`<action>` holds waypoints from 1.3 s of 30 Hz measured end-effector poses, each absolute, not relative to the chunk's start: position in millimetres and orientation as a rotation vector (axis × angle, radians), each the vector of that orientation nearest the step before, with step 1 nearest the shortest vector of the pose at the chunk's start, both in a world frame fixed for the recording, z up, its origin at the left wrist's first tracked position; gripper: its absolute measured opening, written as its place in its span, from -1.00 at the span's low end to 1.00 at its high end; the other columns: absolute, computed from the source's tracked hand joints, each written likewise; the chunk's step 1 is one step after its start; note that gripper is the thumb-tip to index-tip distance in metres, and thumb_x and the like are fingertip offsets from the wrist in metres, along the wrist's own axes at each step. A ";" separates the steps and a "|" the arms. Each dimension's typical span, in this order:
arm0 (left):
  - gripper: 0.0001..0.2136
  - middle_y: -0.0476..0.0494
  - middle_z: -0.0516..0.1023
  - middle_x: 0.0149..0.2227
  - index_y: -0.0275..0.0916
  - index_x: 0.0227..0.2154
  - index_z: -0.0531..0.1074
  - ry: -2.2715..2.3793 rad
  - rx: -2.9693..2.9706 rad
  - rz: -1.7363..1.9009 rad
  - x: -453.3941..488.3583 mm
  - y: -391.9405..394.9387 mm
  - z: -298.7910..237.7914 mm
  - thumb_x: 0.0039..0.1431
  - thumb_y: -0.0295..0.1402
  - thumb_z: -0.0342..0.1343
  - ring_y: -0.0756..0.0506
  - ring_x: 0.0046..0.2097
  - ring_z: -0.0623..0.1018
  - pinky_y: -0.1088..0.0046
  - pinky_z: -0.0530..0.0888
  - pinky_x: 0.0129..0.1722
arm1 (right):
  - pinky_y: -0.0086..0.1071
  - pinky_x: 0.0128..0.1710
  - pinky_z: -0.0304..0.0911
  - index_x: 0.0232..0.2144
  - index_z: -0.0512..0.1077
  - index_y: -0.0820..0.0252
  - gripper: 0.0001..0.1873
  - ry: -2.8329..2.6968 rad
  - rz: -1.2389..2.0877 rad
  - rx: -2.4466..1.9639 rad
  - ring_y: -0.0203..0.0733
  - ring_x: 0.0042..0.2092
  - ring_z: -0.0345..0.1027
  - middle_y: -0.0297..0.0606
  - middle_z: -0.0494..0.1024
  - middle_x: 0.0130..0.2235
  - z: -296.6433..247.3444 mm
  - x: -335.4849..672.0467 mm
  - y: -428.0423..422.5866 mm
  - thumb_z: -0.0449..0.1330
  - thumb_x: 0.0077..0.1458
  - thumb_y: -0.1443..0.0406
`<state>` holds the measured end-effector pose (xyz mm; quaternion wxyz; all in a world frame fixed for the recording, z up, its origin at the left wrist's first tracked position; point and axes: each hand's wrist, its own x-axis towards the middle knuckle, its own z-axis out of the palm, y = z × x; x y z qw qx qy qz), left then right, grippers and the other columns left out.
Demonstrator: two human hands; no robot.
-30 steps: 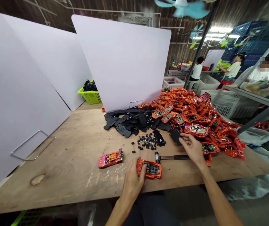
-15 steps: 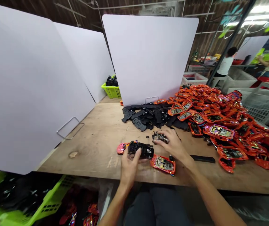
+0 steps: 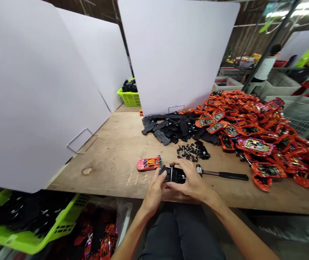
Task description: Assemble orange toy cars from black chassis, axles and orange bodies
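Note:
A black toy car chassis [image 3: 180,175] is held low over the table edge between my two hands. My left hand [image 3: 153,191] grips its left end with thumb and fingers. My right hand [image 3: 190,178] curls around its right end, and a thin wheel axle [image 3: 171,174] lies across the chassis by those fingertips. Just left and behind sits an orange-pink toy car [image 3: 148,163]. Wheel axles [image 3: 189,151] are heaped beyond my hands, beside a loose black chassis [image 3: 203,150]. A hammer [image 3: 232,176] lies to the right, its head close to my right hand.
A pile of black chassis [image 3: 167,128] lies at the back, below a white panel [image 3: 178,54]. Many orange car bodies [image 3: 254,144] are heaped on the right. A green basket [image 3: 59,224] of black parts stands below the table's left side. People sit far right.
My right hand has come from the axle heap to the chassis, where an axle now lies across it. The hammer head is uncovered; the orange body beside my hands is now hidden.

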<state>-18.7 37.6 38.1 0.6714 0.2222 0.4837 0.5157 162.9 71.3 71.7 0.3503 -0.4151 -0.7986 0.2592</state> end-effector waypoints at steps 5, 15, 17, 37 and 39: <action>-0.41 -0.25 0.56 0.18 -0.17 0.20 0.43 1.016 0.612 1.026 -3.7 25.5 39.7 0.12 -0.12 0.33 -0.35 0.18 0.56 0.19 0.62 0.01 | -0.07 0.15 0.31 0.07 0.39 0.03 -0.39 -1.972 0.639 -1.168 0.07 0.13 0.41 -0.16 0.56 0.07 66.1 164.8 43.8 0.51 0.00 0.18; -0.40 -0.29 0.57 0.17 -0.20 0.11 0.50 1.269 0.629 1.133 -22.0 13.0 30.9 0.02 -0.08 0.43 -0.29 0.09 0.60 0.28 0.62 -0.05 | 0.02 0.22 0.28 0.24 0.32 0.06 -0.38 -2.016 0.472 -1.215 0.10 0.20 0.40 -0.09 0.52 0.18 59.8 168.1 24.5 0.37 0.19 0.19; -0.43 -0.28 0.64 0.03 -0.26 0.03 0.52 1.246 0.610 1.160 -40.1 17.1 34.0 0.01 -0.07 0.43 -0.23 -0.08 0.65 0.27 0.66 -0.17 | -0.07 0.15 0.35 0.20 0.36 0.04 -0.56 -1.908 0.494 -1.250 0.04 0.13 0.45 -0.11 0.53 0.13 57.5 168.9 43.4 0.25 0.32 0.19; -0.81 -0.24 0.65 -0.20 -0.33 -0.17 0.54 1.204 0.372 1.197 -75.0 13.8 22.6 0.18 -0.38 0.30 -0.09 -0.26 0.64 0.30 0.70 -0.24 | -0.27 -0.08 0.43 0.04 0.47 0.17 -0.58 -2.144 1.032 -1.089 -0.13 -0.08 0.53 -0.16 0.58 -0.03 37.7 -40.8 189.6 0.28 0.28 0.04; -0.78 -0.21 0.65 -0.22 -0.32 -0.15 0.53 1.228 0.395 1.191 -81.7 11.0 20.5 0.17 -0.36 0.31 -0.08 -0.29 0.64 0.32 0.69 -0.26 | -0.22 0.03 0.37 0.12 0.43 0.05 -0.37 -2.188 1.009 -1.038 -0.02 0.05 0.48 -0.14 0.51 0.11 34.8 -40.7 173.4 0.46 0.05 0.04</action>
